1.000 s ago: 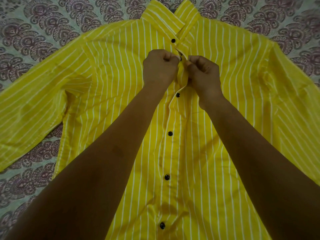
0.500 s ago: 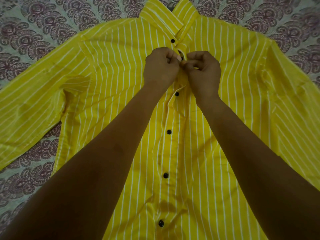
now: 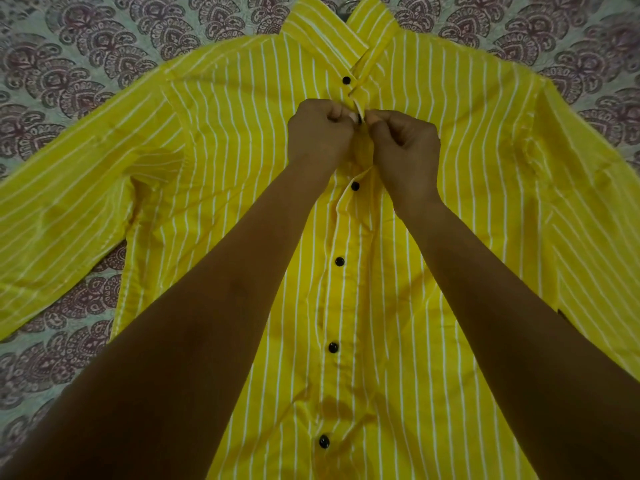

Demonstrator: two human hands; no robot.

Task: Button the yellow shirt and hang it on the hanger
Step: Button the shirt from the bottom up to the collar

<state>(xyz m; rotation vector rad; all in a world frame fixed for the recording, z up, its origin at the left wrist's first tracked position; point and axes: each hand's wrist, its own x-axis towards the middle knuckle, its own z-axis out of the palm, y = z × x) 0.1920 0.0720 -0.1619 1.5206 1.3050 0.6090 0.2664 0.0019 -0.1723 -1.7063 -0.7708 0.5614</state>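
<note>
Paisley-printed bedspread [image 3: 86, 64] in grey and maroon covers the whole surface, and the yellow shirt [image 3: 225, 140] with thin white stripes lies flat on it, front up, collar [image 3: 322, 26] at the far edge and sleeves spread to either side. Both hands work at the placket just below the collar. The left hand [image 3: 320, 136] is curled into a fist, pinching the fabric edge. The right hand [image 3: 405, 147] is curled the same way and pinches the opposite edge, so the knuckles almost meet over a dark button [image 3: 360, 118] that is barely visible between them. The top button [image 3: 346, 80] sits free above the hands. Just below them the placket gapes beside the next button [image 3: 355, 186], and three lower buttons [image 3: 339, 261] run down the closed front. Both forearms cross the lower shirt and hide much of its front panels. A second earlier the hands stood slightly apart; they have since closed together at the same spot, and the shirt has not shifted.
</note>
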